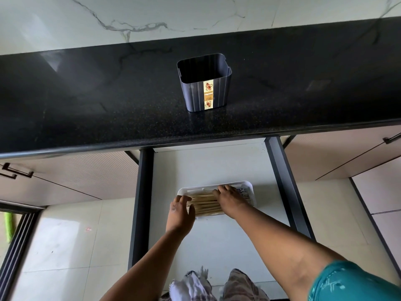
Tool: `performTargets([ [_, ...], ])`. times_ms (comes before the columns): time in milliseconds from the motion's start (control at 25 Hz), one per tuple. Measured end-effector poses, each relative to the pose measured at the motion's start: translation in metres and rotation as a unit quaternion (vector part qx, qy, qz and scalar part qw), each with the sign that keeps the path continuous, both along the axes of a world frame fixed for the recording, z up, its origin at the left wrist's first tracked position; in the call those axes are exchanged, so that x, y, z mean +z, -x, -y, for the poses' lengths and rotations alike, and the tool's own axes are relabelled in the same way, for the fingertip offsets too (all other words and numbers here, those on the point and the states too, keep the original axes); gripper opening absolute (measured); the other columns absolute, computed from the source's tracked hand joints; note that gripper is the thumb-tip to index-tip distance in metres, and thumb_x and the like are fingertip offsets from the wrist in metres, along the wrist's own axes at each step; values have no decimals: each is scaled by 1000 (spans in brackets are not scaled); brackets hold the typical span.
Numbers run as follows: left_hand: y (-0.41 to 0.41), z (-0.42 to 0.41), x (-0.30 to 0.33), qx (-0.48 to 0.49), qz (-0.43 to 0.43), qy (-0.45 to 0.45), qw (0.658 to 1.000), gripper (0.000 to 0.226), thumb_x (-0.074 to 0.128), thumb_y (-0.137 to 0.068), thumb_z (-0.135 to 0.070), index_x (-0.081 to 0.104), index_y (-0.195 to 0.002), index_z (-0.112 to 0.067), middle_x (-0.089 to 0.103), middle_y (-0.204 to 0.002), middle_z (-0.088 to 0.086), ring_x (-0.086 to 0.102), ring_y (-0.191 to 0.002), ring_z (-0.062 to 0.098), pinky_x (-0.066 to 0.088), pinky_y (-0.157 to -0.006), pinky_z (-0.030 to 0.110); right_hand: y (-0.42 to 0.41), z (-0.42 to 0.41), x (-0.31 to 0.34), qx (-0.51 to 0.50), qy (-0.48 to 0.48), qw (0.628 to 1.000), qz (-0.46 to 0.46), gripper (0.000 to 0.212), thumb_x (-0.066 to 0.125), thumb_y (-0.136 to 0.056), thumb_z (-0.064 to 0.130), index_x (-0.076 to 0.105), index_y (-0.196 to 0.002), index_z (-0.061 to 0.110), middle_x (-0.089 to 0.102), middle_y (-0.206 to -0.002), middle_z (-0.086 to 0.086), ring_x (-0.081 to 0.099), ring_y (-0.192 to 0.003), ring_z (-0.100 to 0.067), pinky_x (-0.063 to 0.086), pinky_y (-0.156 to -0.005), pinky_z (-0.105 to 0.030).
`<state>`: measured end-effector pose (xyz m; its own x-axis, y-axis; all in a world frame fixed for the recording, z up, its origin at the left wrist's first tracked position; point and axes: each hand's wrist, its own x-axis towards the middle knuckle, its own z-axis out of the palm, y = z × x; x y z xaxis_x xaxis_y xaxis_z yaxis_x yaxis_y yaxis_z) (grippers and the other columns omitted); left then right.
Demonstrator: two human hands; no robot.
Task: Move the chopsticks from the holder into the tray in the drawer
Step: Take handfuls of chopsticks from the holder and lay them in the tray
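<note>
Seemingly both hands [181,210] [230,197] press flat on chopsticks [206,204].

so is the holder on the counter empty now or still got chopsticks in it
Empty: the holder stands upright, its dark inside bare. The chopsticks lie in the tray.

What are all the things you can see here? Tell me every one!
Dark ribbed plastic holder: one, dark grey with a flowered label, upright on the counter, looks empty.
Speckled stone counter: one, black, across the middle.
Marbled wall tiles: white with grey veins, behind the counter.
Open drawer: one, white floor with dark side rails, below the counter.
Shallow plastic tray: one, white, on the drawer floor.
Wooden chopsticks: a bundle, pale tan, lying flat in the tray.
Cabinet fronts: beige, either side of the drawer.
Left hand: at the tray's left end.
Right hand: spread flat on the chopsticks.
</note>
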<state>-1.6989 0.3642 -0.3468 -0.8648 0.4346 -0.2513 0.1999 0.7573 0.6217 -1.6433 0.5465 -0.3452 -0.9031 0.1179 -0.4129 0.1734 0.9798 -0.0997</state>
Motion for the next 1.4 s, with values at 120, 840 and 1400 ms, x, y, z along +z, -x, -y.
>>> performTargets([
  [120,1,-1,1,84,-44,17,995,37,60,-86,-19,53,-121,-10,49,-121,11,43,-113,31,38,-97,38,-9,-5,3,9,21,999,-42,42,40,-87,-3,49,-126,9,47,-126,-13,46,-119,-31,39,-99,-39],
  [840,24,-8,-12,223,181,-44,957,16,39,-92,-11,54,-91,-18,56,-81,4,51,-76,25,36,-60,29,-53,-24,-3,-252,-17,944,-211,27,46,-91,32,62,-103,15,58,-105,-10,57,-99,-33,46,-81,-38],
  [1400,22,-2,-8,200,194,8,960,65,29,-77,2,51,-127,-33,58,-95,2,58,-72,25,53,-57,31,-50,-36,-14,-547,165,820,-8,37,42,-91,5,53,-127,3,58,-130,-18,56,-119,-33,49,-96,-33],
])
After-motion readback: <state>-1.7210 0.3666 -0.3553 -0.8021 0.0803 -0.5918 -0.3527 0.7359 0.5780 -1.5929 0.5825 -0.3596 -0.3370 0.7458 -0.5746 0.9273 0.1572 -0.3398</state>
